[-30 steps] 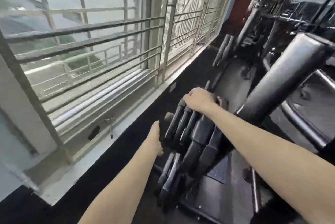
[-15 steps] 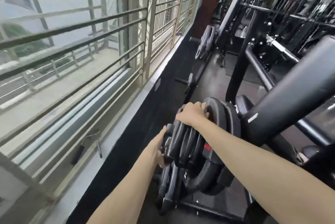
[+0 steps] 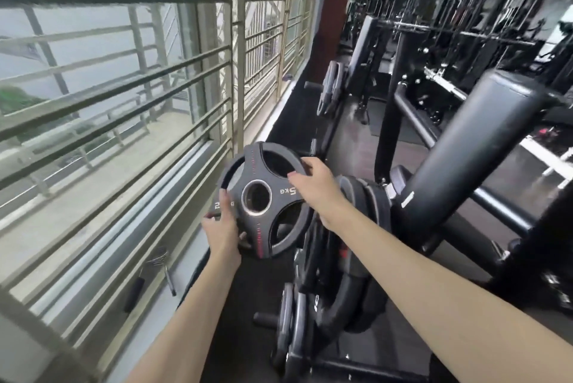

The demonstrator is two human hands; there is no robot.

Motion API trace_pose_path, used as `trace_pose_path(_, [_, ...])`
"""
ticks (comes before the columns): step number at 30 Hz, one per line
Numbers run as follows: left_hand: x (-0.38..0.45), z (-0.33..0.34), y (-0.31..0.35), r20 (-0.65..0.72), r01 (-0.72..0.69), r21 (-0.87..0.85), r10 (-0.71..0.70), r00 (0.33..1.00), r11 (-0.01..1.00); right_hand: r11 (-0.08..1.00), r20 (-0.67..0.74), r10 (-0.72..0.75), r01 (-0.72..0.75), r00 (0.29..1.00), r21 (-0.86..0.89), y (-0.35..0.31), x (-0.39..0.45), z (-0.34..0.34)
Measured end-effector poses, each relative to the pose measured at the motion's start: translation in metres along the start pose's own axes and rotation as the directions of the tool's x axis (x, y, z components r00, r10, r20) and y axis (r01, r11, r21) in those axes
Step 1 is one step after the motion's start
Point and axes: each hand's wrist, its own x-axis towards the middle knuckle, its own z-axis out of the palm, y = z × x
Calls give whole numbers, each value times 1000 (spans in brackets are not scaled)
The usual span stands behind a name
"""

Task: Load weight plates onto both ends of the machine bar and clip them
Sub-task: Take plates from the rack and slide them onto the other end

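Both arms reach forward; left hand (image 3: 221,223) and right hand (image 3: 316,179) each clamp opposite rims of the round black rubber weight plate (image 3: 266,199), held upright between them.

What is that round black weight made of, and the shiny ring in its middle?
The weight plate looks coated in matte black rubber or plastic: dull surface, soft moulded edges, printed lettering. The ring round its centre hole looks like polished metal, since it glints silver. What is under the coating can't be seen.
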Motion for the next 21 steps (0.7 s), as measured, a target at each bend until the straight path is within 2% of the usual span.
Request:
trace_pose_path(3, [-35, 22, 28, 120, -133, -48, 138, 983, 990, 987, -226, -14, 50, 974, 156, -7, -33, -47])
trace_pose_path(6, [-94, 50, 39, 311, -203, -97, 224, 924, 974, 953, -532, 5, 156, 847, 259, -3, -83, -94])
trace_pose_path(8, [-138, 66, 33, 422, -237, -81, 248, 872, 968, 940, -639, 10, 211, 769, 269, 2, -121, -131])
trace_pose_path(11, [-216, 86, 10, 534, -276, 32, 217, 817, 961, 945, -715, 1, 233, 699, 229, 19, -189, -194])
trace_pose_path(17, [-377, 113, -71, 666, -205, 40, 127, 735, 978, 953, -819, -7, 253, 574, 169, 58, -331, -321])
trace_pose_path(21, [-473, 119, -118, 741, -252, 83, 109, 663, 964, 966, -846, -1, 218, 533, 136, 81, -421, -394])
